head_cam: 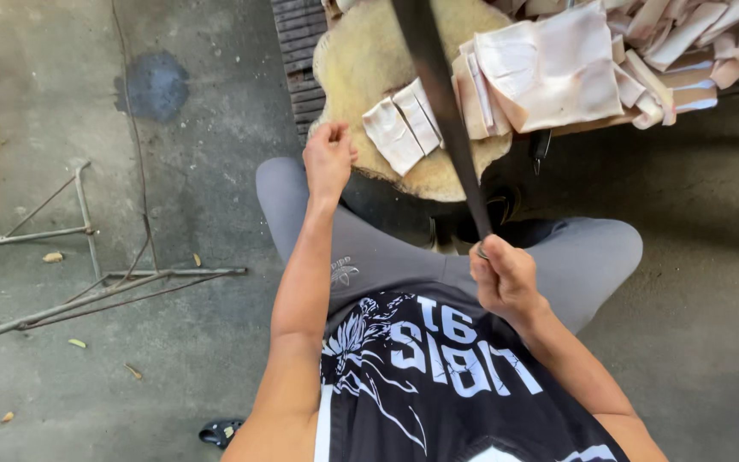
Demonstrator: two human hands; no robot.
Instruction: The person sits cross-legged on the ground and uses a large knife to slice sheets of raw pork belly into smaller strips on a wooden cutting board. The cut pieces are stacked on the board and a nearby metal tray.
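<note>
My right hand grips the handle of a long dark blade that points up and away over a round wooden chopping block. My left hand hovers at the block's near left edge, fingers curled with nothing visible in them. A few cut pale strips lie on the block just right of that hand. A bigger pale slab rests further right.
A heap of several pale cut strips lies at the top right. Thin metal rods lie on the concrete floor to the left. My knees in grey trousers flank the block. A dark stain marks the floor.
</note>
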